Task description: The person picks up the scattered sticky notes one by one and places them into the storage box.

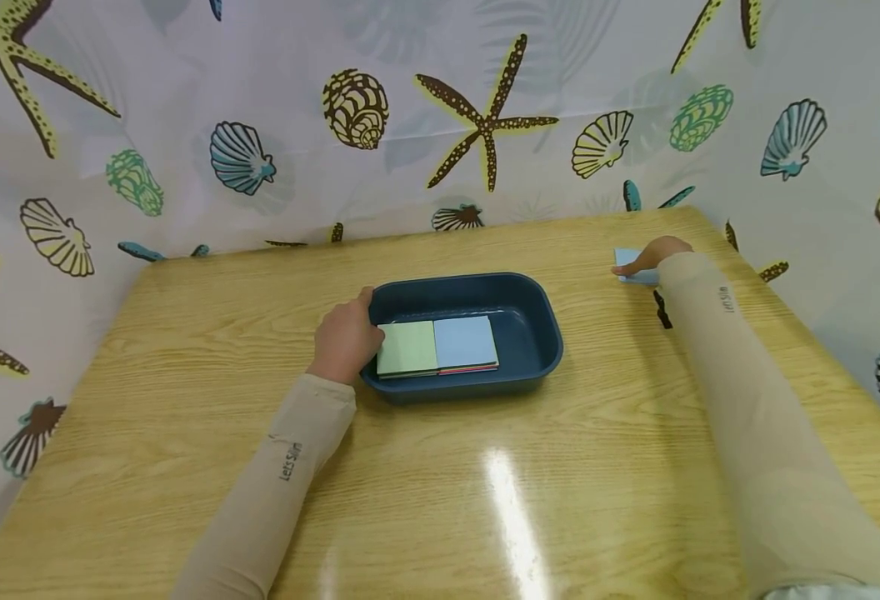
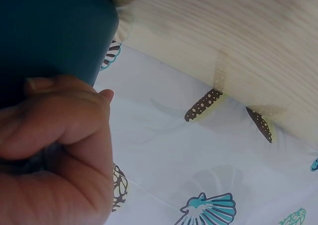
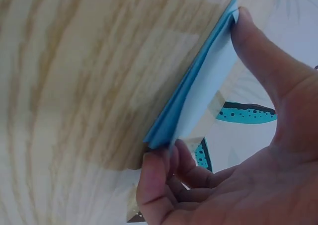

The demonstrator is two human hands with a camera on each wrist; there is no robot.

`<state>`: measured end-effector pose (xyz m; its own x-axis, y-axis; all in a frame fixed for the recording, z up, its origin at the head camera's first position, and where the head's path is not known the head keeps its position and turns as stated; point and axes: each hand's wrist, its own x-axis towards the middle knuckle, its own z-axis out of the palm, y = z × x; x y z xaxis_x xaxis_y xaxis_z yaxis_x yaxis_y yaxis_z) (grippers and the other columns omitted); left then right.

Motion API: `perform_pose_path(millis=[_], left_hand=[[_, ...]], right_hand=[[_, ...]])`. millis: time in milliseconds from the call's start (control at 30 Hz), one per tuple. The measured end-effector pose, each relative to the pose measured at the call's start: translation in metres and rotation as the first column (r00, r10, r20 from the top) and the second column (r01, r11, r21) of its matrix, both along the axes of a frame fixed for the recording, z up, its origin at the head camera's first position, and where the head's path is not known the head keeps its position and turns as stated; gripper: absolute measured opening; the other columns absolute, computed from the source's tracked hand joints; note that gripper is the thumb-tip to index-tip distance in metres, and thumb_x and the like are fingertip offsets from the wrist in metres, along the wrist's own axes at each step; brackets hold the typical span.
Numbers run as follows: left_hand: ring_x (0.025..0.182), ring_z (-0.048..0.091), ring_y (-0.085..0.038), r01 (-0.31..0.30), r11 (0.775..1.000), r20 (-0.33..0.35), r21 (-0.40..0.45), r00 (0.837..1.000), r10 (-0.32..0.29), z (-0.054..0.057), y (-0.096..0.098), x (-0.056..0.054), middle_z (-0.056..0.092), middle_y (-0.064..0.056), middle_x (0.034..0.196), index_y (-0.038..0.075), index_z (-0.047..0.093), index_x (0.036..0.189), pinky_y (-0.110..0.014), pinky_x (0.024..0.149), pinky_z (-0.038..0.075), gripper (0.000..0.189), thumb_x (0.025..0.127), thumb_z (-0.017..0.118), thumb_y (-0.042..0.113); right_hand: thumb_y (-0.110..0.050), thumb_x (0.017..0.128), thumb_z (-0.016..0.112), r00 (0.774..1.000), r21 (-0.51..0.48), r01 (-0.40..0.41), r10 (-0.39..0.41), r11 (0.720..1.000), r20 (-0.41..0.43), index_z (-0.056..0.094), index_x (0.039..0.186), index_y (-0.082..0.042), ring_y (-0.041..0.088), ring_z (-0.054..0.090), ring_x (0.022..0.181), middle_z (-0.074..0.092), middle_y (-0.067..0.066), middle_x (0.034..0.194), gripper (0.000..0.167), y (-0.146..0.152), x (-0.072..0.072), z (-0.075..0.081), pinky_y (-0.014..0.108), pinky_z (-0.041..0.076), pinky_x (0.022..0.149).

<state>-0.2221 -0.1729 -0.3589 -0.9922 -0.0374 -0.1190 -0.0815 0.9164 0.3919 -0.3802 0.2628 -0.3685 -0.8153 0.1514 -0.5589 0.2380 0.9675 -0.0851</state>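
Note:
A dark blue plastic bin (image 1: 526, 342) stands at the middle of the table. Its left rim is gripped by my left hand (image 1: 346, 337), the fingers curled over the edge; the left wrist view shows this hand (image 2: 59, 140) against the bin wall (image 2: 54, 36). Inside lie two stacks of square paper side by side, one with a pale green top sheet (image 1: 406, 346), the other light blue (image 1: 466, 342). Far to the right, my right hand (image 1: 653, 257) holds a thin stack of blue paper (image 3: 198, 86) between thumb and fingers, close over the table.
The wooden table (image 1: 425, 500) ends at a patterned cloth (image 1: 275, 67) with shells and starfish at the back and sides. A small black object (image 1: 662, 310) shows beside the right sleeve.

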Motion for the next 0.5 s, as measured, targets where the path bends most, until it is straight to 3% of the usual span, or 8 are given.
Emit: perform_pose_path(millis=[133,167,267,367,400,500], left_hand=[[0.053,0.047,-0.021,0.005,1.000,0.006,-0.003,1.000,-0.005,0.001,0.001,0.000,0.067,-0.020,0.082,0.006,0.039,0.147,-0.030,0.044,0.035,0.064,0.087,0.062,0.008],[0.053,0.046,-0.021,0.006,1.000,0.008,-0.002,1.000,-0.006,0.001,0.001,0.000,0.067,-0.020,0.081,0.006,0.038,0.148,-0.030,0.044,0.035,0.065,0.087,0.062,0.008],[0.053,0.046,-0.021,0.007,1.000,0.014,-0.002,1.000,-0.007,0.000,0.001,0.000,0.066,-0.019,0.079,0.006,0.038,0.148,-0.031,0.045,0.035,0.065,0.087,0.062,0.008],[0.056,0.049,-0.022,0.005,1.000,0.018,-0.008,1.000,-0.004,0.000,0.000,0.000,0.067,-0.020,0.083,0.006,0.037,0.148,-0.031,0.046,0.037,0.065,0.087,0.062,0.008],[0.057,0.050,-0.023,0.005,1.000,0.019,-0.010,1.000,-0.004,0.000,0.000,0.000,0.067,-0.020,0.085,0.006,0.038,0.148,-0.032,0.047,0.038,0.065,0.087,0.062,0.008],[0.060,0.052,-0.024,0.005,1.000,0.023,-0.014,1.000,-0.005,0.001,0.000,0.000,0.068,-0.022,0.090,0.006,0.038,0.148,-0.033,0.049,0.040,0.065,0.087,0.062,0.009]], right_hand=[[-0.076,0.079,0.050,0.999,0.009,0.014,-0.014,1.000,0.029,0.016,0.141,0.023,0.049,0.038,0.124,0.024,0.042,0.141,0.121,0.009,-0.005,-0.006,0.052,0.038,0.100],[-0.084,0.071,0.050,1.000,0.021,0.017,-0.018,1.000,0.023,0.016,0.141,0.023,0.050,0.036,0.125,0.023,0.042,0.142,0.132,0.012,-0.008,-0.011,0.054,0.037,0.100],[-0.087,0.068,0.049,1.000,0.055,-0.015,0.014,0.998,0.022,0.012,0.140,0.025,0.053,0.026,0.130,0.016,0.045,0.143,0.138,0.013,-0.009,-0.012,0.056,0.030,0.105],[-0.080,0.075,0.049,1.000,0.051,-0.011,0.011,0.999,-0.004,0.006,0.137,0.029,0.054,0.022,0.132,0.009,0.048,0.143,0.133,0.011,-0.006,-0.010,0.055,0.028,0.107],[-0.071,0.083,0.050,1.000,0.031,0.005,-0.005,1.000,-0.009,0.004,0.136,0.030,0.054,0.023,0.131,0.008,0.049,0.143,0.122,0.007,-0.002,-0.006,0.053,0.028,0.108],[-0.061,0.087,0.054,0.994,-0.049,0.091,-0.093,0.995,-0.053,-0.002,0.137,0.028,0.052,0.030,0.128,0.011,0.047,0.143,0.117,0.002,0.009,-0.001,0.052,0.034,0.105]])
